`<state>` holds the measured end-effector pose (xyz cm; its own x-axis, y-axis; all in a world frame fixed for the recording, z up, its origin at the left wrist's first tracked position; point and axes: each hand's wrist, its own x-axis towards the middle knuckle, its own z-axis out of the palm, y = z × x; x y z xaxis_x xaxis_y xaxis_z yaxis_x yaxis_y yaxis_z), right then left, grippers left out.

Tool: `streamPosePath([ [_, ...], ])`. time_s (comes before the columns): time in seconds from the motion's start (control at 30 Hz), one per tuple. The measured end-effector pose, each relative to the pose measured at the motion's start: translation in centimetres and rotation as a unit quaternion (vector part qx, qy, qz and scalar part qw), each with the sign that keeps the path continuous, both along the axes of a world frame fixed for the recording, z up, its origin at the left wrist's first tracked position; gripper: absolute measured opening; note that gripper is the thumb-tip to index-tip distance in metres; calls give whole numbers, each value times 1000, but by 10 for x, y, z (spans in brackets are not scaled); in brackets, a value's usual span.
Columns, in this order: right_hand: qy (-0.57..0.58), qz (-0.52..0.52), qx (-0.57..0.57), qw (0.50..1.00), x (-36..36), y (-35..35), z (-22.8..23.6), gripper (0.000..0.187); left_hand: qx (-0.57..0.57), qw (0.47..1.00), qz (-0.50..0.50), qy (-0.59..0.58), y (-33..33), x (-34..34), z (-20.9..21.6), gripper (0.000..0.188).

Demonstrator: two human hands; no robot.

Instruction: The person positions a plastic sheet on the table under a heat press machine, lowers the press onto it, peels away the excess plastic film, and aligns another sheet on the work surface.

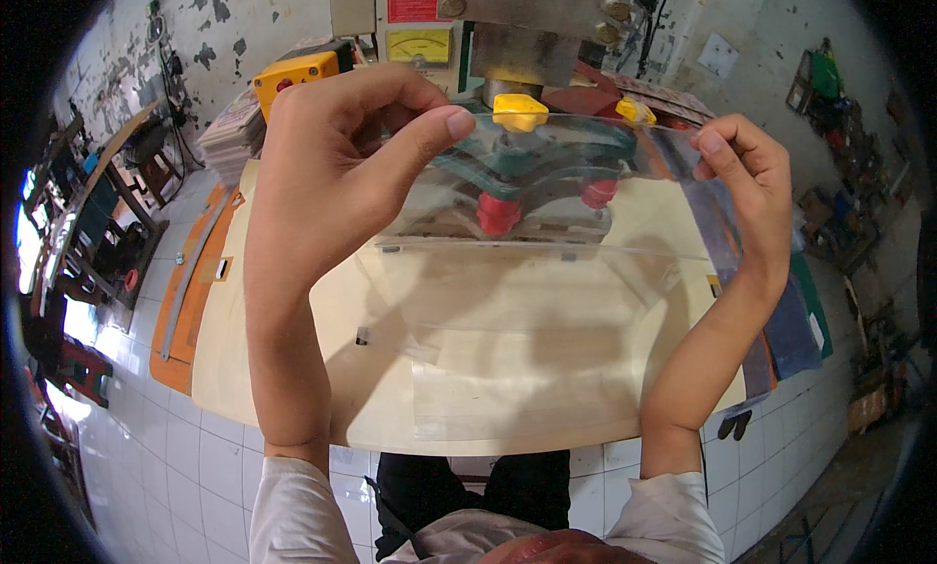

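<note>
A clear plastic sheet [649, 227] is stretched between my two hands above the pale cream board [264, 369]. My left hand [337, 169] pinches its upper left corner between thumb and fingers, some of them hidden behind the thumb. At the opposite upper corner, my right hand [747, 169] is closed on the sheet in the same way. Through the plastic show a green metal frame [498, 179] and red knobs [499, 214]. Below the raised sheet, another clear plastic piece [508, 398] lies flat on the board near its front edge.
Behind the sheet stands a machine with a metal head [527, 52] and yellow knobs [519, 112]. A yellow control box [298, 76] is at the back left, beside a stack of sheets [232, 130]. A metal ruler [190, 281] lies on the orange board's left side. Dark blue sheeting [786, 330] hangs at right.
</note>
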<state>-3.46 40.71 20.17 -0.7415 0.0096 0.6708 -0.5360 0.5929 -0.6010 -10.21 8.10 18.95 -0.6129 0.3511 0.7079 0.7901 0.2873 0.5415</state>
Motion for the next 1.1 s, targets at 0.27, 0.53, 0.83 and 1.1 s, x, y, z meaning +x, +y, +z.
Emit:
streamPosePath([
  [0.27, 4, 15, 10, 1000, -1, 0, 0, 22, 57, 997, -17, 41, 2, -4, -3, 19],
  [0.53, 8, 5, 16, 1000, -1, 1, -1, 21, 60, 998, -23, 27, 2, -1, -2, 20],
  [0.83, 6, 6, 10, 1000, -3, -1, -2, 20, 62, 997, -25, 41, 2, 2, -3, 18],
  [1.1, 39, 10, 9, 999, -10, -7, -5, 15, 4, 1000, 1, 5, 1, 7, 2, 16],
])
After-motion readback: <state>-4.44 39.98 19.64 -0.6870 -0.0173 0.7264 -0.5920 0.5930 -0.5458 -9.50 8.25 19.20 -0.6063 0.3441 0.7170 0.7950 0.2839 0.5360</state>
